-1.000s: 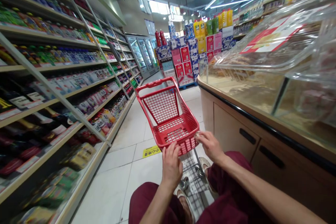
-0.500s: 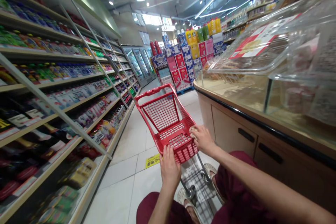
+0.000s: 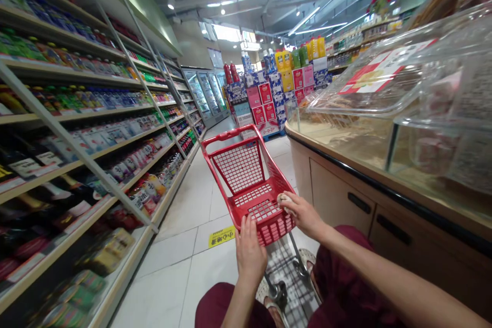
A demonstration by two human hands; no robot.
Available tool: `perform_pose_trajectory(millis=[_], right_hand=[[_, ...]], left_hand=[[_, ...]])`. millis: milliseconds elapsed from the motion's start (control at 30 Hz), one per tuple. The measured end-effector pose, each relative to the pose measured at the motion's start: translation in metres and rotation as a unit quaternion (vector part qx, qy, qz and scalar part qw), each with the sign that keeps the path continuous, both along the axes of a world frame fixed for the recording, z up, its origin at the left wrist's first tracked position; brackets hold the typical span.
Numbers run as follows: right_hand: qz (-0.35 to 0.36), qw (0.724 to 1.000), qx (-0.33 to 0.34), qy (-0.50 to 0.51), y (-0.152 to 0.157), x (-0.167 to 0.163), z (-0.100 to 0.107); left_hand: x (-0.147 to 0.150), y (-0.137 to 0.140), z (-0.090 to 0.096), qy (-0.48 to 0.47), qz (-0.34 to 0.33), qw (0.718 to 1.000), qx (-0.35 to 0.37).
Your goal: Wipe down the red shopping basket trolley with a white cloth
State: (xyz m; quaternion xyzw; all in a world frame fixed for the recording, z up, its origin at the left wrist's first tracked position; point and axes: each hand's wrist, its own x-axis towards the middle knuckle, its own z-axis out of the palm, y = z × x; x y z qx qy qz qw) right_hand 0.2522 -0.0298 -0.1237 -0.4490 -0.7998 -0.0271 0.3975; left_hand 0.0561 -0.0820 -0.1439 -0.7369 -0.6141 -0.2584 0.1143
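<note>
A red plastic shopping cart [image 3: 237, 164] stands between my knees, its mesh child-seat panel and handle on the far side. My left hand [image 3: 250, 250] lies on the near left rim of its basket, fingers stretched out side by side. At the right rim, my right hand [image 3: 305, 215] has its fingers closed round a crumpled whitish cloth [image 3: 285, 199], pressed on the basket's inner edge. Part of the cloth is hidden under the fingers. Below the basket, the legs run down to casters [image 3: 277, 289] near my shoes.
Drink shelves [image 3: 88, 113] line the left side. To the right is a wooden counter [image 3: 338, 184] with clear plastic food boxes [image 3: 376, 77] on top. Stacked cartons [image 3: 265, 102] and glass-door fridges [image 3: 205, 95] stand ahead. A yellow floor sticker [image 3: 222, 237] lies left of the cart.
My right hand and the cloth have shifted slightly down along the cart's right rim. The left hand stays on its rim. The view has tilted a little.
</note>
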Motion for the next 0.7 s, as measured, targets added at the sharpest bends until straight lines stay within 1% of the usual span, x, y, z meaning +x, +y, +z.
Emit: perform_pose_trajectory(millis=[33,100,167,200,233,267,333,400,467,533,633,667,700], right_hand=[[-0.012,1.0,0.005,0.022,-0.003,-0.007,-0.003],[-0.013,0.999,0.022,0.041,-0.012,-0.033,-0.01],[0.024,0.999,0.041,0.026,-0.019,-0.061,-0.015],[0.042,0.998,0.05,0.014,-0.02,-0.069,-0.016],[0.049,0.997,0.058,0.003,-0.019,-0.07,-0.016],[0.041,0.997,0.065,-0.003,-0.017,-0.065,-0.015],[-0.009,0.998,0.066,0.003,-0.007,-0.042,-0.013],[-0.071,0.996,0.052,0.03,0.002,-0.019,-0.012],[-0.098,0.994,0.033,0.043,0.005,-0.014,-0.012],[-0.074,0.997,0.018,0.033,0.001,-0.029,-0.014],[-0.005,1.0,-0.001,0.013,-0.009,-0.056,-0.012],[-0.003,1.0,-0.009,0.015,-0.011,-0.058,-0.008],[-0.017,1.0,-0.018,0.018,-0.013,-0.055,-0.004]], left_hand=[[0.002,0.001,-0.001,-0.005,-0.002,1.0,0.005],[0.001,0.004,-0.001,-0.008,-0.004,1.0,0.013],[-0.004,0.005,0.0,-0.001,-0.004,1.0,0.012],[-0.007,0.005,0.001,0.006,-0.004,1.0,0.007],[-0.01,0.004,0.002,0.014,-0.003,1.0,0.001],[-0.012,0.003,0.004,0.022,-0.002,1.0,-0.006],[-0.012,0.002,0.007,0.034,0.0,0.999,-0.017],[-0.008,0.001,0.009,0.039,0.003,0.999,-0.022],[-0.003,0.001,0.01,0.039,0.008,0.999,-0.02],[-0.001,0.001,0.01,0.041,0.011,0.999,-0.015],[-0.004,-0.001,0.011,0.056,0.011,0.998,-0.016],[-0.006,-0.002,0.011,0.06,0.01,0.998,-0.021],[-0.007,-0.003,0.012,0.062,0.009,0.998,-0.026]])
